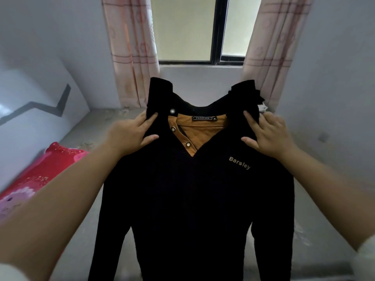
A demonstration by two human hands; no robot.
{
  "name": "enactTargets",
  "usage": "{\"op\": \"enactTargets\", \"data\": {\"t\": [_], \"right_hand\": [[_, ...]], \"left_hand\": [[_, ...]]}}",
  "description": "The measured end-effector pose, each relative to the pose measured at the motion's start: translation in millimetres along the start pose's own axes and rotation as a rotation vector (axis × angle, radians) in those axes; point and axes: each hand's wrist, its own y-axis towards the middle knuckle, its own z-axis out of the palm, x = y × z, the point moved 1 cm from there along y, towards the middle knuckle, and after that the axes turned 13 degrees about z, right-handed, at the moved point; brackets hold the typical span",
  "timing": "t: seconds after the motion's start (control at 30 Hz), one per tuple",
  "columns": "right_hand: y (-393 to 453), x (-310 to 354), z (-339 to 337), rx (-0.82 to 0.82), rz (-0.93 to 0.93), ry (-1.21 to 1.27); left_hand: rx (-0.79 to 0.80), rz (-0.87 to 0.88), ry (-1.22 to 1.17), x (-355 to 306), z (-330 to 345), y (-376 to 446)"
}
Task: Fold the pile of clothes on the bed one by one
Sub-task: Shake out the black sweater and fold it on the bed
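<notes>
Both hands are raised: the left hand [132, 132] and right hand [267, 134] each pinch a shoulder of a black sweater [192, 199], which is held up above the bed [85, 128], facing the window [200, 29].

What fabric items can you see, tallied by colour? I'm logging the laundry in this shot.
Black: 1, the black shirt that the left hand and right hand grip at the shoulders
Red: 1, the red cloth
Pink: 2, the curtains
Total: 4

Both arms stretched forward, bare to the cuffs. Left hand [129, 132] and right hand [267, 134] raised level, fingers [150, 118] pinching cloth.
</notes>
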Motion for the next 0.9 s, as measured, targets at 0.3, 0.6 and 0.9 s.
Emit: {"op": "enactTargets", "data": {"t": [0.3,0.6,0.9], "right_hand": [[-38.7,26.6,229.1,0.508,-0.096,0.063],[-87.1,72.7,410.4,0.809,-0.143,0.255],[-69.5,88.4,552.9,0.795,-0.213,0.139]], "left_hand": [[0.373,-0.037,-0.235,-22.9,224.5,6.7],[0.806,-0.105,-0.466,-47.8,385.9,-12.4],[0.817,-0.091,-0.429,-16.2,537.9,-10.2]]}}
